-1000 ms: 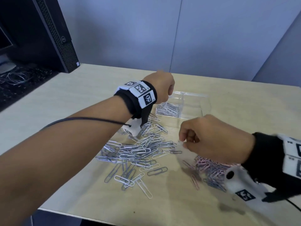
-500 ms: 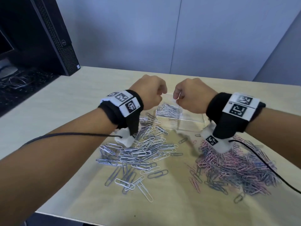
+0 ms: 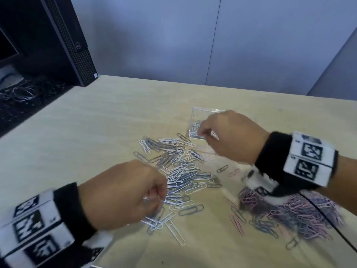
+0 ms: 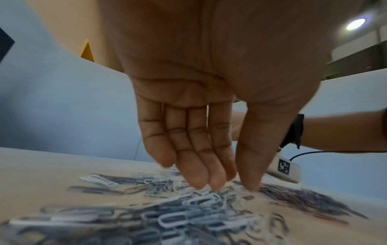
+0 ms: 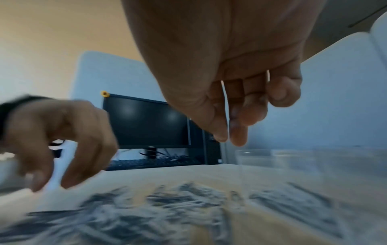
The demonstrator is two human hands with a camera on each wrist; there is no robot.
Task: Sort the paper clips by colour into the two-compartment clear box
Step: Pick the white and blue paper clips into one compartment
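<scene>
A pile of white and silver paper clips [image 3: 183,171] lies mid-table. A second pile of pink and grey clips [image 3: 289,215] lies to its right. The clear box [image 3: 208,108] stands behind them with silver clips [image 3: 195,128] in its left compartment. My left hand [image 3: 157,197] reaches down into the near side of the white pile. In the left wrist view its fingers are nearly straight and their tips [image 4: 201,184] touch clips. My right hand [image 3: 201,130] hovers over the box with thumb and forefinger almost meeting [image 5: 229,140]. Blur hides whether a clip sits between them.
A black computer tower [image 3: 67,39] and loose cables [image 3: 19,91] stand at the back left. A black wire [image 3: 328,219] runs from my right wrist across the pink pile. Stray clips [image 3: 222,168] lie between the piles. The table's front edge is close below my left wrist.
My left hand has come back from the box to the near side of the white pile. My right hand rose from the pink pile, met the left, then sank over the box.
</scene>
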